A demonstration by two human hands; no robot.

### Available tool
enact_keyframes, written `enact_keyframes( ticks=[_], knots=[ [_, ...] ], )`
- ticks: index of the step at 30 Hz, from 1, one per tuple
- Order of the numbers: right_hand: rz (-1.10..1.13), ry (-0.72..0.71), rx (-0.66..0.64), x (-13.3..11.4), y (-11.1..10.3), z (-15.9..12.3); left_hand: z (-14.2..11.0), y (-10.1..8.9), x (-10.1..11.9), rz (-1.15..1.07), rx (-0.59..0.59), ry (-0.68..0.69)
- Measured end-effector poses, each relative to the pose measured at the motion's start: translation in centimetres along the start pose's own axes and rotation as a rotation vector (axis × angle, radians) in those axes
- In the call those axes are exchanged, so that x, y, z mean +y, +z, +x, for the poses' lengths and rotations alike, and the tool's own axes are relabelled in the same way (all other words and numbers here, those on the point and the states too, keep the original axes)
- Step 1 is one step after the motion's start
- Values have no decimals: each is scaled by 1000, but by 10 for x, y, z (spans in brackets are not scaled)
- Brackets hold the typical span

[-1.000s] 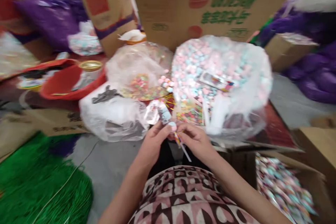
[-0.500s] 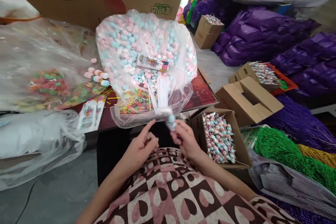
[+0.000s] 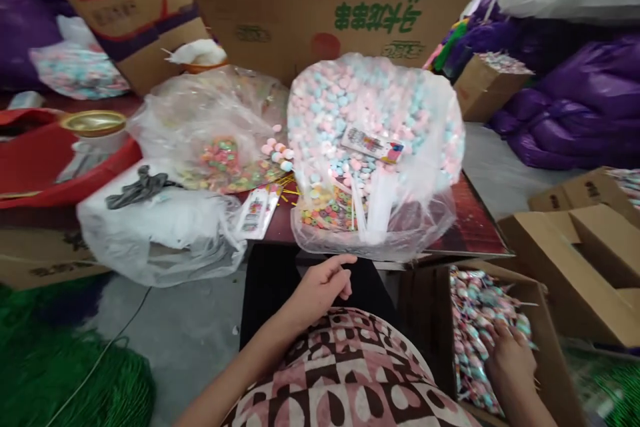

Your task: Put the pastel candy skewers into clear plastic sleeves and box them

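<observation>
My left hand point(image 3: 323, 288) hovers over my lap near the table's front edge. Its index finger is stretched out, the others loosely bent, and nothing shows in it. Down to the right, my right hand point(image 3: 510, 357) reaches into a cardboard box point(image 3: 553, 347) of wrapped candy skewers point(image 3: 470, 327). Its fingers look a little apart on top of the pile, though slightly blurred, and no skewer is plainly held. In front lies a clear bag of pink and blue candies point(image 3: 320, 90), with white sticks point(image 3: 381, 207), ring candies point(image 3: 325, 208) and a printed packet point(image 3: 373, 143) on it.
Left of the candy bag are a second clear bag point(image 3: 175, 120), printed labels point(image 3: 259, 211) and a white plastic-wrapped bundle point(image 3: 170, 227). A red tray point(image 3: 107, 167) sits farther left. A big carton point(image 3: 280, 7) stands behind, and an opened box point(image 3: 565, 260) at right.
My right hand has gone from in front of the table, where it held a wrapped candy skewer, down into the box on the right. The view has turned left. My left hand keeps its pose.
</observation>
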State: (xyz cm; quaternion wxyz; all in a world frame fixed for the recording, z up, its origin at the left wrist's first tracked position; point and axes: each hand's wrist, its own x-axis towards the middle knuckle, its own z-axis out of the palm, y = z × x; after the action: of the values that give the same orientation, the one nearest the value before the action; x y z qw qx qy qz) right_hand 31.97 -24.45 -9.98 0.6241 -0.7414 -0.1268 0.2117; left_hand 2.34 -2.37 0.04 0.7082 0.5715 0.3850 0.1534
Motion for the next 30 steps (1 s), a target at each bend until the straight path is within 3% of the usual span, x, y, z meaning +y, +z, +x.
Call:
enact_keyframes(
  ticks=[4, 6, 9, 12, 15, 17, 19, 22, 30],
  knots=[
    [95, 63, 26, -13, 39, -19, -3, 0, 1, -34, 14, -14],
    [114, 53, -45, -34, 61, -32, -5, -2, 5, -55, 10, 4],
    [-25, -109, -256, -73, 84, -52, -8, -21, 15, -88, 62, 105],
    [-229, -327, -463, -105, 102, -69, -8, -59, 27, 77, 350, 277],
    [-194, -455, -605, -120, 128, -80, 2, -105, 34, 611, 737, 341],
    [-166, -518, -704, -123, 147, -86, 14, -132, 32, 987, 883, 267],
    [-176, -584, -817, -124, 162, -90, 26, -150, 27, 1212, 899, 152],
    [-189, -647, -938, -122, 170, -90, 40, -165, 17, 1314, 873, 16],
    [-170, -490, -915, -112, 176, -89, 52, -177, 8, 1274, 940, -22]
  ],
)
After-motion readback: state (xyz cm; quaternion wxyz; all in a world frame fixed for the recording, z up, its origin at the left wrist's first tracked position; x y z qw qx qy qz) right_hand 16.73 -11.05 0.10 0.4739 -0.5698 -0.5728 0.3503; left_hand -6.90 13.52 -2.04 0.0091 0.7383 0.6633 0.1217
